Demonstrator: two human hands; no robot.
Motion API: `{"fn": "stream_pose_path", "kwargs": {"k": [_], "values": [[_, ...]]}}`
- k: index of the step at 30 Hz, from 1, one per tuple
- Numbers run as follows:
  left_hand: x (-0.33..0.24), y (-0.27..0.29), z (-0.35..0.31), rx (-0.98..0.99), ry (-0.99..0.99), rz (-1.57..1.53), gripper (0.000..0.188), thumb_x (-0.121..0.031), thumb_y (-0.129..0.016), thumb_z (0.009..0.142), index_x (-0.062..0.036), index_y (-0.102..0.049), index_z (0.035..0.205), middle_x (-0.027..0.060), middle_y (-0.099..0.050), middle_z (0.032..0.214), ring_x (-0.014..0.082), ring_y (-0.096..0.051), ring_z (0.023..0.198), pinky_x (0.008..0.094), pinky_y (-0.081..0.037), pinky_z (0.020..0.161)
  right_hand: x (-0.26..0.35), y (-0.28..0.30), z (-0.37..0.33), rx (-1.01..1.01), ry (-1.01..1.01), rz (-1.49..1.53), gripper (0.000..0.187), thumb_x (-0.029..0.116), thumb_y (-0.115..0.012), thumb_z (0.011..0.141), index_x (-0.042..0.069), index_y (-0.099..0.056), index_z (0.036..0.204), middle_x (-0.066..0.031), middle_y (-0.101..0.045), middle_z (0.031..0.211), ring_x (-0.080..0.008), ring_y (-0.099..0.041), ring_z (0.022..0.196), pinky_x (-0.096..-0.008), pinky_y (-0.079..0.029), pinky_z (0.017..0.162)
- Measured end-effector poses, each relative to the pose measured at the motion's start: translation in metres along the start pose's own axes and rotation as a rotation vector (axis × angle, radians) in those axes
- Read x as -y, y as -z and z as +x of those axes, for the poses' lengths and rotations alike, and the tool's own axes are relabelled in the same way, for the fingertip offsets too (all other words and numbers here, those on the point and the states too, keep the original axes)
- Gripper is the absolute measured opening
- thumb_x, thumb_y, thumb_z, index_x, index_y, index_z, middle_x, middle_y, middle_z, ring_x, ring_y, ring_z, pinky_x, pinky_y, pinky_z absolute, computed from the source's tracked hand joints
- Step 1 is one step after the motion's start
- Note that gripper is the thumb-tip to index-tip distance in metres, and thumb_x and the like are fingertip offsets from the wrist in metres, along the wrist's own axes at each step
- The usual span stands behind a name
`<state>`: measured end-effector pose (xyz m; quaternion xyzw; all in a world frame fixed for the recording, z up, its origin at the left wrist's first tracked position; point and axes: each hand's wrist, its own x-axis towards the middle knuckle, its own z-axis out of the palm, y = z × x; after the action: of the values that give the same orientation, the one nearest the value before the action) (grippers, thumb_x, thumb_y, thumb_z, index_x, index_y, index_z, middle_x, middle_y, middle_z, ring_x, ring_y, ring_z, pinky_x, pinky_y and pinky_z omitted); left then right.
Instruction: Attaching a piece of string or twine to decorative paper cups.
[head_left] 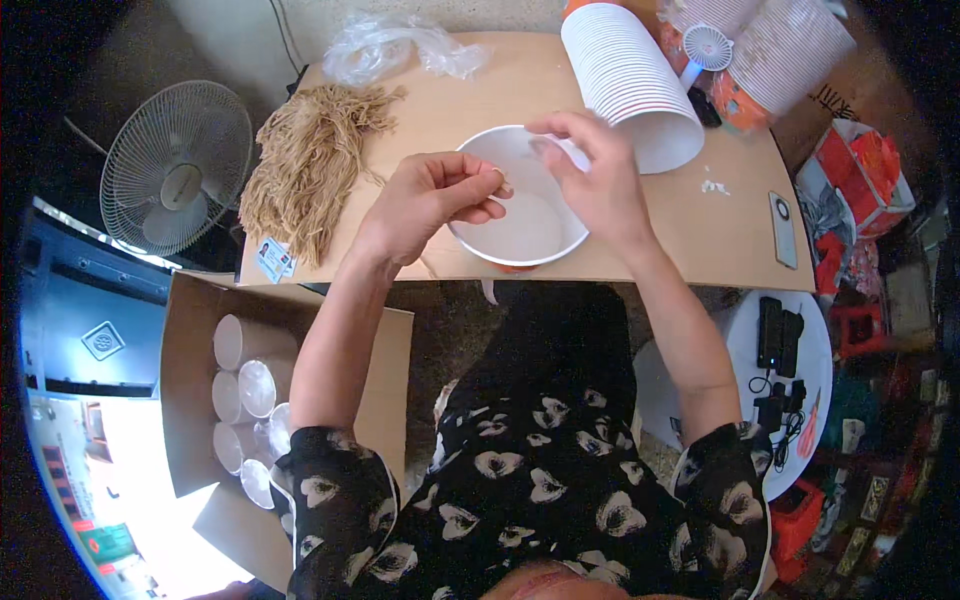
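Note:
A white paper tub, with a bit of orange showing at its outer base, stands at the table's front edge below both my hands. My left hand is closed in a pinch over the tub's left side; what its fingertips hold is too small to make out. Over the tub's right rim, my right hand has its thumb and fingers apart, slightly blurred, with no object visible between them. To the left lies a thick bundle of tan strings.
A long stack of nested white tubs lies at the back right. Clear plastic bags, a small handheld fan and a phone are on the table. Left of me, a cardboard box holds several cups.

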<state>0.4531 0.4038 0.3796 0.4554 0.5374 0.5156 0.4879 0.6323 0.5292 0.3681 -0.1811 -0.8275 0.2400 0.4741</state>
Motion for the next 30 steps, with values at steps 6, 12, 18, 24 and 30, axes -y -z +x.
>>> {"fn": "stream_pose_path", "kwargs": {"k": [6,12,18,24,30], "values": [[0.003,0.002,0.0,-0.021,0.002,-0.015,0.024,-0.021,-0.067,0.097,0.0007,-0.068,0.107,0.0069,-0.072,0.1,0.0101,-0.067,0.084,0.022,-0.053,0.075,0.031,-0.007,-0.026,-0.052,0.192,-0.212,0.022,0.014,-0.083,0.071,0.01,-0.07,0.089,-0.0016,-0.066,0.088,-0.0241,-0.061,0.09,-0.0404,-0.042,0.084],[0.002,-0.004,0.0,-0.042,-0.03,0.012,0.024,-0.021,-0.068,0.096,0.0011,-0.068,0.106,0.0072,-0.072,0.095,0.0113,-0.068,0.086,0.0231,-0.054,0.077,0.023,-0.015,-0.027,-0.096,0.23,-0.246,0.017,0.014,-0.081,0.073,0.011,-0.07,0.086,0.0001,-0.065,0.085,-0.023,-0.06,0.086,-0.0401,-0.04,0.082],[0.01,-0.01,0.0,-0.13,-0.119,-0.069,0.016,-0.01,-0.071,0.092,0.0037,-0.069,0.101,0.0067,-0.071,0.09,0.011,-0.069,0.08,0.0234,-0.057,0.073,0.028,-0.014,-0.027,-0.04,0.159,-0.177,0.01,0.005,-0.076,0.08,0.004,-0.067,0.086,-0.005,-0.065,0.081,-0.0241,-0.061,0.082,-0.0367,-0.043,0.08],[0.014,-0.015,0.002,-0.156,-0.219,0.017,0.014,-0.004,-0.071,0.089,0.0048,-0.069,0.1,0.0067,-0.072,0.09,0.011,-0.07,0.082,0.0237,-0.058,0.076,0.024,-0.005,-0.023,0.164,-0.138,0.168,0.007,0.005,-0.069,0.087,-0.001,-0.066,0.089,-0.0045,-0.066,0.08,-0.0146,-0.061,0.08,-0.031,-0.047,0.078],[0.011,-0.014,0.0,-0.123,-0.206,0.021,0.014,-0.003,-0.072,0.088,0.005,-0.069,0.099,0.0067,-0.072,0.091,0.0127,-0.071,0.085,0.0246,-0.059,0.079,0.022,0.003,-0.014,0.305,-0.364,0.34,0.014,0.01,-0.067,0.09,-0.004,-0.067,0.091,-0.0015,-0.066,0.08,-0.0072,-0.058,0.077,-0.0249,-0.047,0.071]]}}
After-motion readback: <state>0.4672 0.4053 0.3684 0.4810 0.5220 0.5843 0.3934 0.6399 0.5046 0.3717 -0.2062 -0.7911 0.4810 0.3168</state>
